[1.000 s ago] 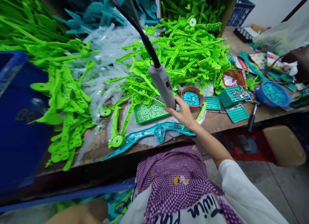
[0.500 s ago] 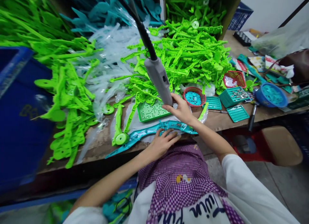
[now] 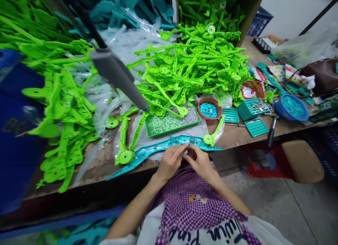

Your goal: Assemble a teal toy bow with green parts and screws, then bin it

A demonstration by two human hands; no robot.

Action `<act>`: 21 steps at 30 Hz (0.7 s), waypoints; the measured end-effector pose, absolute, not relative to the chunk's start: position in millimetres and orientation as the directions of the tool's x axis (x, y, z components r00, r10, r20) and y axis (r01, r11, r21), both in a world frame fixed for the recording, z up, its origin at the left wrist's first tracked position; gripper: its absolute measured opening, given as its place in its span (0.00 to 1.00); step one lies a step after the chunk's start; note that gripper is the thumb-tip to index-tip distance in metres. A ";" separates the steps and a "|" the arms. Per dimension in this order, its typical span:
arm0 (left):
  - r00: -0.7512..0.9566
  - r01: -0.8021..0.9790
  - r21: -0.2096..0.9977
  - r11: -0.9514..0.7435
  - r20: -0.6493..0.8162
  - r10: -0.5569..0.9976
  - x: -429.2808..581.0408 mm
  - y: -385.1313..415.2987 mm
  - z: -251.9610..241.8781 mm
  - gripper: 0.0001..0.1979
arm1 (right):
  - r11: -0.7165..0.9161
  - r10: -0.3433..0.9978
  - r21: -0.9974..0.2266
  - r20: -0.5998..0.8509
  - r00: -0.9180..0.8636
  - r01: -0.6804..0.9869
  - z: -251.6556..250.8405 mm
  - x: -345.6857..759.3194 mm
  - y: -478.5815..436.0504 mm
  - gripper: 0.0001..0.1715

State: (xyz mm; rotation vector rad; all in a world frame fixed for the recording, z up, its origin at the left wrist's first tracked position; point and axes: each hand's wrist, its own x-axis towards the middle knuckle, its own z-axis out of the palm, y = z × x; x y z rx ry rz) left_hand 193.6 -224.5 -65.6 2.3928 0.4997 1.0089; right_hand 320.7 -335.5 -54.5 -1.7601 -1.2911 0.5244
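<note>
My left hand (image 3: 171,161) and my right hand (image 3: 200,163) meet at the table's front edge, fingertips pinched together. Between them is something small and dark, too small to name. Just beyond the fingers lies a long curved teal plastic part (image 3: 155,145), with thin wires and a small black piece (image 3: 192,140) in it. A lime-green plastic arm with a round end (image 3: 125,156) lies by its left part, and a smaller green one (image 3: 209,139) lies over its right part. A grey electric screwdriver (image 3: 118,76) hangs tilted at upper left, away from both hands.
A green tray (image 3: 173,129) of small metal pieces lies behind the teal part. Heaped lime-green parts (image 3: 195,69) fill the back. Rightward are a red basket (image 3: 221,113) of teal pieces, teal trays (image 3: 256,127), a hammer (image 3: 271,132) and a blue bowl (image 3: 292,114). A blue bin (image 3: 18,132) stands left.
My right hand has let go of the screwdriver, which has swung up and left. That hand has come down beside my left hand, whose spread fingers have lifted off the teal part and closed.
</note>
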 end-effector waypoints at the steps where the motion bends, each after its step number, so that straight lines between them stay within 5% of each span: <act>1: 0.648 0.136 0.528 -0.838 0.592 0.479 192.4 -223.8 -66.1 0.16 | -0.078 0.910 -0.837 0.162 0.382 0.542 -53.8 321.3 -330.8 0.13; 8: 0.501 0.302 0.479 -0.824 0.656 0.565 180.1 -211.9 -75.8 0.08 | -0.032 0.998 -0.694 0.014 0.058 0.719 -5.6 349.1 -288.6 0.07; 13: 0.437 0.395 0.440 -0.807 0.683 0.586 178.2 -221.0 -79.1 0.06 | -0.003 1.000 -0.600 0.018 0.017 0.800 4.8 347.8 -279.1 0.10; 21: 0.586 0.342 0.351 -0.872 0.645 0.490 153.0 -226.8 -77.3 0.05 | 0.130 0.991 -0.642 0.115 -0.073 0.756 -32.0 335.9 -338.4 0.10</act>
